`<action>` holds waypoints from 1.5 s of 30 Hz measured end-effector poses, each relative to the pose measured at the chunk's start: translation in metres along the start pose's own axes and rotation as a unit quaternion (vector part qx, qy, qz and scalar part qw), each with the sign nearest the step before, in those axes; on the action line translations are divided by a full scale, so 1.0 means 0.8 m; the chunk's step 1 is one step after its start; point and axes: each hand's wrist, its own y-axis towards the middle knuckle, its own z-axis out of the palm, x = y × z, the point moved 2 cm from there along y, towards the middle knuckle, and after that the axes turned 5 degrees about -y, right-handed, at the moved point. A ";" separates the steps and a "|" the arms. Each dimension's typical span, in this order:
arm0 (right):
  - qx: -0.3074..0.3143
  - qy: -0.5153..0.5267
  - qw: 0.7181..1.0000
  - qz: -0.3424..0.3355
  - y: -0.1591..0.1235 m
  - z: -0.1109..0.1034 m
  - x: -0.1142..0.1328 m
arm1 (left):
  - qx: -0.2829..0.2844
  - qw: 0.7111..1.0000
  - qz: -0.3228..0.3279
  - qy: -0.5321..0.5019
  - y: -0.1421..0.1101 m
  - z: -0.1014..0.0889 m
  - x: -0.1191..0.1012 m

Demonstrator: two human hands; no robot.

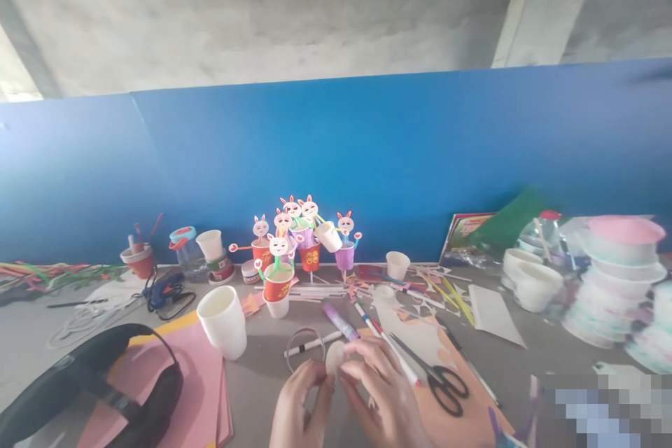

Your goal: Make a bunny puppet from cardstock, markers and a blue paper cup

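Observation:
In front of me, near the bottom middle, both hands pinch a small round white paper piece (pixel 334 355). My left hand (pixel 304 399) is closed on its left edge with thumb and fingers. On the other edge are the closed fingertips of my right hand (pixel 381 385). Just beyond lie a white marker (pixel 312 344), a thin ring-shaped band (pixel 292 364) and a purple tube (pixel 340 322). Right of my hands, black-handled scissors (pixel 433 369) rest on peach paper (pixel 472 409). Several paper-cup figures with rabbit faces, one in a red cup (pixel 278 287), stand farther back.
A white cup (pixel 223 325) stands by pink paper (pixel 202 378), with a black padded headband (pixel 110 392) at the left. Behind are a glue gun (pixel 162 290) and a blue partition (pixel 357 140). Stacked cups and bowls (pixel 603 301) stand right, and paper scraps lie scattered.

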 end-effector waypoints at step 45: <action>-0.032 0.014 0.999 -0.019 0.001 0.000 -0.002 | 0.013 0.966 0.193 0.171 0.005 -0.003 -0.041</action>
